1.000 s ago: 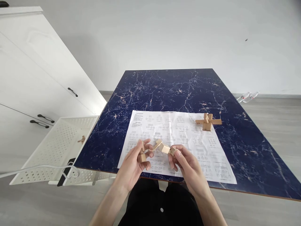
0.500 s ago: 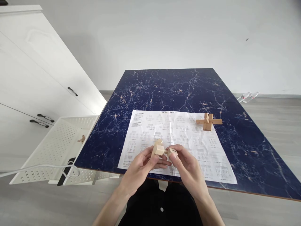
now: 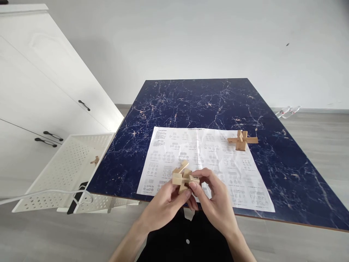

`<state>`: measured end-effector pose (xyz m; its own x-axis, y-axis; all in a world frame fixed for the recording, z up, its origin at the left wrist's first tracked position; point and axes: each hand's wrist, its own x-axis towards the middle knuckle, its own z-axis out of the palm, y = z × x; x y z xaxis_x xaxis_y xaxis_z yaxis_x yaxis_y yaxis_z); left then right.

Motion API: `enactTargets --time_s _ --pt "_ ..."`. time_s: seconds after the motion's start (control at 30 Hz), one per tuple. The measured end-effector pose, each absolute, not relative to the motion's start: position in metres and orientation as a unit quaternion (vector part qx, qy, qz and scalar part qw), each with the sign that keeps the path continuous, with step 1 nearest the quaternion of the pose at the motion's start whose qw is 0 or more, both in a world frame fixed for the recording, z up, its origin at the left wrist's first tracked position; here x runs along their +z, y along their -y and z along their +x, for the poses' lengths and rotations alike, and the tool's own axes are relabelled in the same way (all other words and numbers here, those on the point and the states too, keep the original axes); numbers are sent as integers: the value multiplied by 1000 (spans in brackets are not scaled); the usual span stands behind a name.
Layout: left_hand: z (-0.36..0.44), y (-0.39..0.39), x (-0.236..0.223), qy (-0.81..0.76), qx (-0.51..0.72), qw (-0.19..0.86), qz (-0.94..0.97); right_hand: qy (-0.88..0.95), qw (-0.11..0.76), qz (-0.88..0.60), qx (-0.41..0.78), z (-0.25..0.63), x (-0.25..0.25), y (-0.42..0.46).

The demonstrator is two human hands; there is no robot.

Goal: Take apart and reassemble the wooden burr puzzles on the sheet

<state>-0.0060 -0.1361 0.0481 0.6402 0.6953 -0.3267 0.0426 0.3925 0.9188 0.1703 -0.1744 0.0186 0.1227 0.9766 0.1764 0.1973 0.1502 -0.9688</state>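
Note:
My left hand [image 3: 167, 202] is closed round the lower part of a cluster of pale wooden interlocking puzzle pieces [image 3: 177, 178], thumb pressed at its near side. Its blocks cross at several angles, and one slanted stick points up and away. My right hand [image 3: 211, 193] pinches a notched wooden piece [image 3: 194, 178] with a dark mark on its top, between thumb and fingers. That piece meets the cluster from the right; how far they interlock is hidden. Both hands hover over the near edge of a printed instruction sheet [image 3: 218, 171].
A cross-shaped wooden puzzle [image 3: 241, 140] rests at the sheet's upper right. The blue marbled table [image 3: 191, 102] lies beneath. At left stand a white perforated basket [image 3: 65, 163] with a small wooden piece [image 3: 95, 160], a white cable [image 3: 49, 191] and a white cabinet [image 3: 40, 80].
My hands have come closer together and turned the wooden pieces, so more crossing blocks show. The marked piece in my right hand has moved left against the cluster.

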Motion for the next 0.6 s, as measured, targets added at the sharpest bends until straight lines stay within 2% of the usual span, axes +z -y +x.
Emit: enactTargets --time_s 0.3,0.43,0.6 --pt "-6 141 41 -316 231 771 502 464 552 -546 426 169 15 177" --pt "-8 141 38 -297 280 782 472 488 564 -543 386 169 17 177" --pt "-3 143 42 -305 280 763 497 547 561 -534 317 167 20 177"
